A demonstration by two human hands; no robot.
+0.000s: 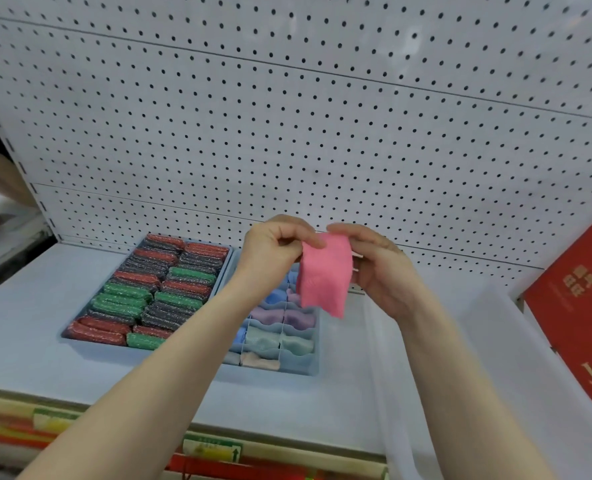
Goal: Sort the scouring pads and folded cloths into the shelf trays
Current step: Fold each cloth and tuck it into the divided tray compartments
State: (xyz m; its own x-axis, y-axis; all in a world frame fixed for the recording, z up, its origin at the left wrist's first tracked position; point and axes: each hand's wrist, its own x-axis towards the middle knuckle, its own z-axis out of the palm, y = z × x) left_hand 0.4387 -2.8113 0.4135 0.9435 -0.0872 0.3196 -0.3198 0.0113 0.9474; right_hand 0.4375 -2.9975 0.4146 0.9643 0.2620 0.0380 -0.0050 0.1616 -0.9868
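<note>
both hands, left hand and right hand, pinch a pink cloth above the divided tray; it may unfold, seemingly loosely held.

The divided cloth tray sits on the shelf, before the pegboard back panel. Just to its left, touching or nearly so, lies the scouring pad tray, packed with scouring pads in two rows. Folded cloths lie in the cloth tray's compartments. Above that tray, both hands hold a cloth. A box stands well to its right.
</note>
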